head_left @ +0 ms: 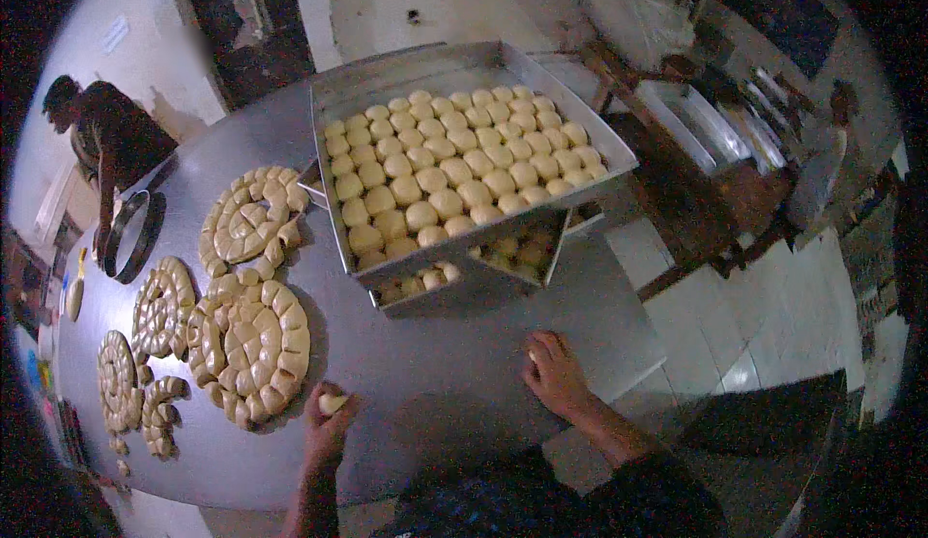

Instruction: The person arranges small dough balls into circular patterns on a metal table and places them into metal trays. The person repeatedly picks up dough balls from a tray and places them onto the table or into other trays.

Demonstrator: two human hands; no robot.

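Note:
My left hand is closed around a small pale dough piece, just above the near part of the metal table. To the right, my right hand is curled low over the tabletop, and a bit of something pale shows at its fingertips. What those fingers hold, if anything, is hidden. Left of my left hand, cut dough pieces lie in a spiral coil, with another coil behind it. Beyond my hands stands a deep metal tray filled with rows of round dough balls.
More trays with dough balls sit crosswise under the top one. At the far left a person leans over the table, one hand by a dark round hoop. Another person is at the far right, near a wooden rack with trays.

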